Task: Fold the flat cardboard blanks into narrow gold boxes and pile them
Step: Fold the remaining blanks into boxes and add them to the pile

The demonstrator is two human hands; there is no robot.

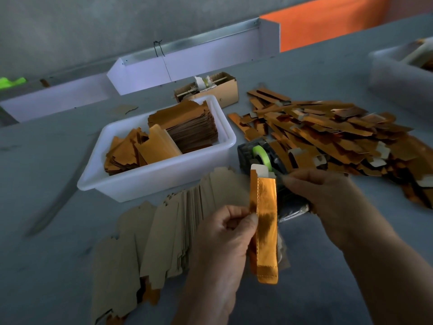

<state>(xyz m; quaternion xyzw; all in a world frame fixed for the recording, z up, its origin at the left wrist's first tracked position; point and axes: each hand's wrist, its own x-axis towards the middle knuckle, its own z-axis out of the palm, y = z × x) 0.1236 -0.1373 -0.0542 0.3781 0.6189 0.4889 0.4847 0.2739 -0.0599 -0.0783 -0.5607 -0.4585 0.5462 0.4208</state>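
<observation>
Here we hold a gold box upright above the table's near edge | left hand pinches its left side | right hand curled at the tape dispenser, grip unclear | finished pile far right.

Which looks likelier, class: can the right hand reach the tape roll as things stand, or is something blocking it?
Probably yes. The right hand is just beside the tape roll, with nothing between them; the left hand alone holds the gold box.

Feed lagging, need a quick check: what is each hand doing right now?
Left hand: fingers pinch the folded gold box.
Right hand: fingers curled at the tape dispenser; what they hold cannot be told.
</observation>
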